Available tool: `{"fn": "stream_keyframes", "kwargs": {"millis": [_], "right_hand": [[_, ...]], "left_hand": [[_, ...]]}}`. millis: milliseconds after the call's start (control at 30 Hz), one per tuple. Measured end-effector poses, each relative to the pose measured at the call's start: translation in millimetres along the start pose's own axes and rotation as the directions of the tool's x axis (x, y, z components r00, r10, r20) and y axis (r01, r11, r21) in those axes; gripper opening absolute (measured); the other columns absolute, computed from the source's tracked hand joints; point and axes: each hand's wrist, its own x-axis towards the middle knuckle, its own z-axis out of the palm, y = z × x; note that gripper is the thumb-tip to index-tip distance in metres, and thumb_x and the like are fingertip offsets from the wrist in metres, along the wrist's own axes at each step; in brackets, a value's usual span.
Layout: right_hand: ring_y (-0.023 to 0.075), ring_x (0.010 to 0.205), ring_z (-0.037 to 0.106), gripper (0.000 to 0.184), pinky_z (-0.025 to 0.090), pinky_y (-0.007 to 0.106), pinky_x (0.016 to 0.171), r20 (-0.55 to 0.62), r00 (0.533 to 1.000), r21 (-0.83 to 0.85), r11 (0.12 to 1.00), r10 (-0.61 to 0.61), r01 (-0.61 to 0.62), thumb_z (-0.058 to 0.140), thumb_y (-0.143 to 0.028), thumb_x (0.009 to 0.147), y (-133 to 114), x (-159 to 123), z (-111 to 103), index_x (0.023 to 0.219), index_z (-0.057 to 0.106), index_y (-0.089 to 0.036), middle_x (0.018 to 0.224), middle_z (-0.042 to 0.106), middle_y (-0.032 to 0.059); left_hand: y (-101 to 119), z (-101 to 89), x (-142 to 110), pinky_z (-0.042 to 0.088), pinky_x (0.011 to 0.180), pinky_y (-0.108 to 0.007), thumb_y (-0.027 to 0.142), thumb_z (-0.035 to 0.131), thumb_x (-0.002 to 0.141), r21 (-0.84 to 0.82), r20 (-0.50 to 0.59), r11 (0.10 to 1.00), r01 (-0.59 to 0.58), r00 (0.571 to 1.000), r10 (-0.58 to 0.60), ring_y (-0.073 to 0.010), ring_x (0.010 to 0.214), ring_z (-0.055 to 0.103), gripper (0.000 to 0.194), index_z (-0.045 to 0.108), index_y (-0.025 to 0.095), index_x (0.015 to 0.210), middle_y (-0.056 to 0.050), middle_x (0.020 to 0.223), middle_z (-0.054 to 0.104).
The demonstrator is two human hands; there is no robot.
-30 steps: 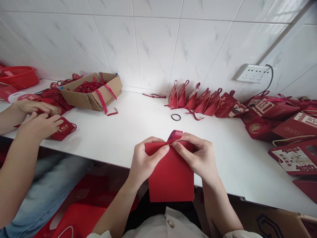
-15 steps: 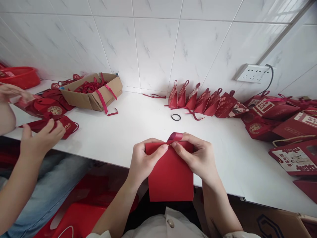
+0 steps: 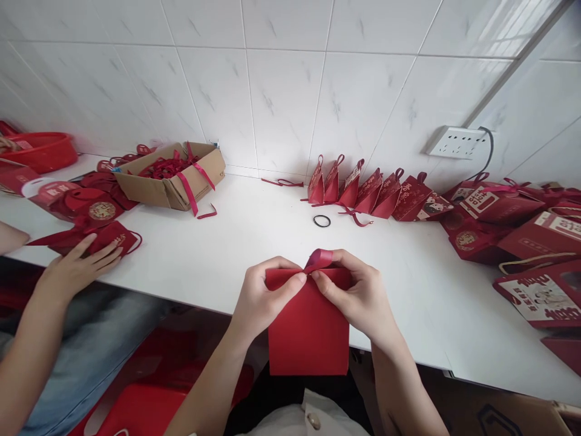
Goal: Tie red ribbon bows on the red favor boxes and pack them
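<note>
The left hand (image 3: pixel 267 297) and the right hand (image 3: pixel 358 290) are both closed on one red carton (image 3: pixel 308 333), pinching its top edge from either side, thumbs in front and nearly meeting at the middle. The carton hangs below the thumbs, in front of the person's body at the near edge of the counter (image 3: pixel 227 254). One dark red ribbon loop (image 3: pixel 321 258) rises from the top edge between the hands, close to the right forefinger.

Beyond them, six small red boxes (image 3: pixel 349 188) with ribbon loops stand in a row near the wall, and one black ring (image 3: pixel 322 221) lies just in front of the row. One cardboard box (image 3: pixel 158 192) at the left holds tangled ribbons (image 3: pixel 166 168), too jumbled to count. The red gift boxes (image 3: pixel 521 233) heaped at the right overlap too much to number. One co-worker's hand (image 3: pixel 84 263) rests on a red bag (image 3: pixel 106 239) at far left, near one red basin (image 3: pixel 48 151).

The counter is white, set against a wall (image 3: pixel 281 109) of pale marbled tiles, with one white power strip (image 3: pixel 458 143) at the right.
</note>
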Motion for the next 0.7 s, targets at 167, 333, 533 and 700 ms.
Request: {"fn": "stream_keyframes", "kwargs": {"millis": [167, 333, 533, 700], "right_hand": [[0.0165, 0.081, 0.067, 0.017, 0.057, 0.027, 0.069, -0.002, 1.000, -0.007, 1.000, -0.001, 0.001, 0.062, -0.023, 0.082, -0.9, 1.6, 3.3, 0.099, 0.062, -0.025, 0.091, 0.070, 0.0012], [0.0126, 0.073, 0.066, 0.016, 0.055, 0.023, 0.067, -0.015, 0.999, 0.006, 0.999, -0.031, 0.031, 0.062, -0.020, 0.082, -0.9, 1.3, 9.8, 0.098, 0.058, -0.025, 0.079, 0.068, -0.0024], [0.0136, 0.077, 0.066, 0.018, 0.054, 0.024, 0.070, 0.003, 0.999, -0.009, 0.999, -0.048, 0.048, 0.061, -0.021, 0.082, 0.5, 2.8, 12.6, 0.100, 0.059, -0.024, 0.080, 0.068, -0.0021], [0.0125, 0.076, 0.064, 0.020, 0.053, 0.023, 0.070, 0.008, 0.998, -0.026, 0.998, -0.065, 0.065, 0.060, -0.019, 0.082, 1.0, 4.4, 12.7, 0.102, 0.060, -0.024, 0.080, 0.067, -0.0027]], "left_hand": [[6.3, -2.5, 5.6, 0.050, 0.073, -0.024, 0.034, 0.067, 0.076, 0.067, 0.008, 0.995, -0.071, 0.997, 0.071, -0.0170, 0.081, 0.065, 0.019, 0.070, 0.020, 0.089, -0.002, 0.086, 0.070], [0.9, 2.9, 6.3, 0.048, 0.068, -0.021, 0.031, 0.064, 0.081, 0.107, -0.116, 0.980, -0.165, 0.977, 0.177, -0.0124, 0.070, 0.060, 0.015, 0.069, 0.019, 0.074, 0.001, 0.072, 0.066], [-2.9, 6.0, 2.0, 0.047, 0.066, -0.021, 0.031, 0.062, 0.082, 0.075, -0.196, 0.986, -0.151, 0.967, 0.163, -0.0111, 0.066, 0.058, 0.017, 0.067, 0.020, 0.071, 0.002, 0.068, 0.064], [-1.9, 6.5, 2.3, 0.047, 0.064, -0.020, 0.031, 0.061, 0.083, 0.077, -0.221, 0.987, -0.138, 0.963, 0.152, -0.0103, 0.064, 0.057, 0.019, 0.064, 0.019, 0.068, 0.003, 0.065, 0.063]]}}
